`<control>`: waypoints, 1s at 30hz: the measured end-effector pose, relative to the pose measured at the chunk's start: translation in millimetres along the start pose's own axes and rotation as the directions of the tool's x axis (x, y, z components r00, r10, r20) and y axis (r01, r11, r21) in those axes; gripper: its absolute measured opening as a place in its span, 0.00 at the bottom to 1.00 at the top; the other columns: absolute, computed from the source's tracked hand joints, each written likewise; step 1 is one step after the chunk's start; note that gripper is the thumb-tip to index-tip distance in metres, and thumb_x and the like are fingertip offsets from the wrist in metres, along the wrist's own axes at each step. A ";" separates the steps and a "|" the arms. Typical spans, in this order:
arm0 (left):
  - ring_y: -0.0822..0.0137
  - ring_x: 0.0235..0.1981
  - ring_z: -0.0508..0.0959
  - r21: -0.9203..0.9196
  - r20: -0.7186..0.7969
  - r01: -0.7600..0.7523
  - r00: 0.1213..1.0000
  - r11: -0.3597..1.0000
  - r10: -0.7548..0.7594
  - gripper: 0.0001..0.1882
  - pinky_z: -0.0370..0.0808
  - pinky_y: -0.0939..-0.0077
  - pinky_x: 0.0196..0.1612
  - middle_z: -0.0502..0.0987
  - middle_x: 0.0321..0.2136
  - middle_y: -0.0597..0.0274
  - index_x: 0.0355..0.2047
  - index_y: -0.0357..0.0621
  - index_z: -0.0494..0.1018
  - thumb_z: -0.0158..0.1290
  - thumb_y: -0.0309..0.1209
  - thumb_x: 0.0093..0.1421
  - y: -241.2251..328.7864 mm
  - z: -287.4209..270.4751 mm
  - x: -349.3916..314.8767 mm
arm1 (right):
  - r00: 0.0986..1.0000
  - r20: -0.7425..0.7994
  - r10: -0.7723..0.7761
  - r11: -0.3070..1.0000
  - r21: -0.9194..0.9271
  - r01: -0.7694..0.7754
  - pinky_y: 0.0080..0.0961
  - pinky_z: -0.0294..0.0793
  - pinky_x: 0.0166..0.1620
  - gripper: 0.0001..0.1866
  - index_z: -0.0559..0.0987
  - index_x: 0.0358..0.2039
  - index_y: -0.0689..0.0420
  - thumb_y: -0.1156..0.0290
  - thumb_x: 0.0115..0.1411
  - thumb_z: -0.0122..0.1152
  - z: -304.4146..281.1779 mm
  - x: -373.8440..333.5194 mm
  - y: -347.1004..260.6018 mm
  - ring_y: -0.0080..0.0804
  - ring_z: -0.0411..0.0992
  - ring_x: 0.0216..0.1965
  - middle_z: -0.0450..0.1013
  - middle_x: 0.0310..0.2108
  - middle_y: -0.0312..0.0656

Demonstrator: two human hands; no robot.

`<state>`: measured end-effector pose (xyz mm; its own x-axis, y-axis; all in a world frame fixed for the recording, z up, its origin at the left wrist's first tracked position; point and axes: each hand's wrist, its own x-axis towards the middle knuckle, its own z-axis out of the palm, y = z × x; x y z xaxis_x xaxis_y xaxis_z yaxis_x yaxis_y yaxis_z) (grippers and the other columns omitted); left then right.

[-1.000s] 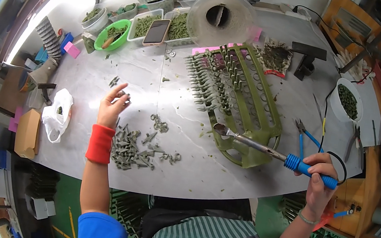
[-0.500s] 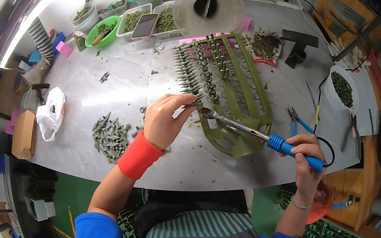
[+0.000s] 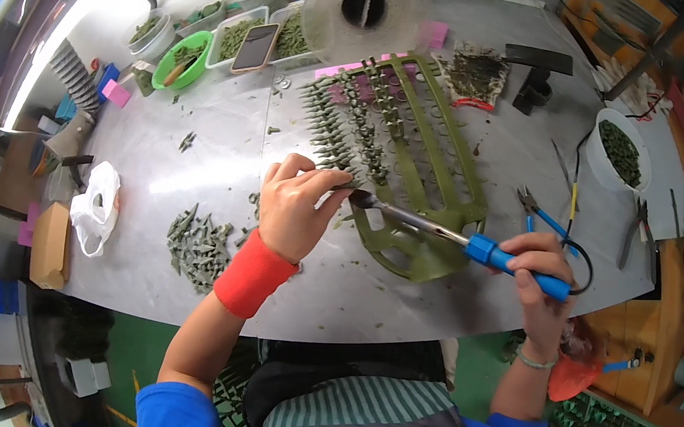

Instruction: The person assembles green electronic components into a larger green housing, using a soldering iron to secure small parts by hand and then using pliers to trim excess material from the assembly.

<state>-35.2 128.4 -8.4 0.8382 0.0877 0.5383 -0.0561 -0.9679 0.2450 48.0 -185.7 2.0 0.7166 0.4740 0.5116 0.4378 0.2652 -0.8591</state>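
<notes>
We are bringing our left thumb and forefinger together, the tips meeting at the lower end of a row of spiky green pieces (image 3: pixel 326 126); whether our left hand (image 3: pixel 293 210) is gripping a piece there we cannot tell. Just beside those tips, at four o'clock, the dark end of a heated-iron-like tool (image 3: pixel 429 226) is lying close. Our right hand (image 3: pixel 540 276) is clamping its fingers around the tool's blue handle, and the metal shaft is pointing to nine o'clock.

Taking our left fingertips as the dial's centre, the green openwork frame (image 3: pixel 414 265) is spreading between one and four o'clock, with the spiky row running along its left side. A red wristband (image 3: pixel 256 274) is circling our left wrist, and a bracelet (image 3: pixel 535 362) our right. At eight o'clock a heap of loose green pieces (image 3: pixel 197 251) is lying on the grey table (image 3: pixel 345 308). Blue-handled pliers (image 3: pixel 549 218) are resting at three o'clock. Farther out, a white tub (image 3: pixel 597 165) is holding green bits towards two, a clear round hood (image 3: pixel 322 14) is standing at twelve, and a green bowl (image 3: pixel 195 76) is sitting at ten.
</notes>
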 end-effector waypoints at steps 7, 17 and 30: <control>0.68 0.37 0.77 -0.390 0.025 0.001 1.000 0.921 0.009 0.12 0.73 0.74 0.42 0.82 0.34 0.67 0.42 0.47 0.80 0.63 0.28 0.56 -20.2 -11.5 9.9 | 0.998 -0.048 0.043 0.999 0.028 -0.042 0.34 0.83 0.34 0.05 0.76 0.33 0.62 0.73 0.60 0.59 -15.9 -11.8 -13.5 0.37 0.75 0.35 0.72 0.39 0.52; 0.69 0.31 0.80 -0.532 -0.083 0.736 0.448 0.419 -0.890 0.14 0.78 0.76 0.32 0.81 0.35 0.56 0.44 0.38 0.73 0.59 0.31 0.61 -301.7 -81.5 -93.0 | 0.995 -0.080 0.055 0.998 0.049 -0.051 0.32 0.81 0.31 0.11 0.75 0.32 0.59 0.64 0.61 0.59 -9.0 -14.7 -16.0 0.35 0.72 0.34 0.69 0.38 0.50; 0.50 0.44 0.81 0.203 -0.176 0.837 0.541 0.507 -0.822 0.22 0.76 0.60 0.50 0.82 0.39 0.43 0.45 0.46 0.81 0.64 0.45 0.53 -404.0 -10.5 -68.8 | 0.991 -0.111 0.073 0.997 0.025 -0.070 0.33 0.83 0.30 0.09 0.74 0.30 0.61 0.68 0.61 0.60 3.1 -12.9 -40.7 0.36 0.74 0.32 0.71 0.37 0.51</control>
<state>-75.9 515.9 -136.0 0.4041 0.8849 0.2317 0.7836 -0.4655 0.4114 19.2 -200.0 30.4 0.8023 0.3960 0.4466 0.3727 0.2520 -0.8931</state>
